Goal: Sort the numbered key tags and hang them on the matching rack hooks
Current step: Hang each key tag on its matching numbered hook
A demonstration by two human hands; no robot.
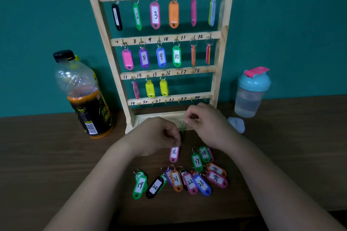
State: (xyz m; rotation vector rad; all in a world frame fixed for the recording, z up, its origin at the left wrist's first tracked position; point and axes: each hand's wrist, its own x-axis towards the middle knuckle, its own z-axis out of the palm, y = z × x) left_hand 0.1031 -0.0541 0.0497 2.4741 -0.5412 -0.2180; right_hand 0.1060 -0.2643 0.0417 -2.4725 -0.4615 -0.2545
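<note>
Head cam: left hand (155, 135) pinches the ring of pink tag 16 (174, 154), tag low over the table (56, 155), prob. headed for hook 16 (177, 73), bare on the rack (218, 73). Right hand (204, 125) pinches a green tag (182, 129), edge-on, no. unreadable. Loose tags lie roughly in order for quick grabs: tag 17 (197, 161), tag 18 (204, 153), then 19–24. Hooks 1–15 filled. Bottle (84, 99) label: can't read.

Wooden rack (223, 43), upright, with coloured tags (155, 15) hung on hooks 1 to 15. Pink tag 16 (174, 154) is pinched by the left hand (155, 137); a green tag (182, 130), edge-on, is held by the right hand (206, 125). Loose tags (201, 184) 17 to 24 are laid before the rack.
</note>
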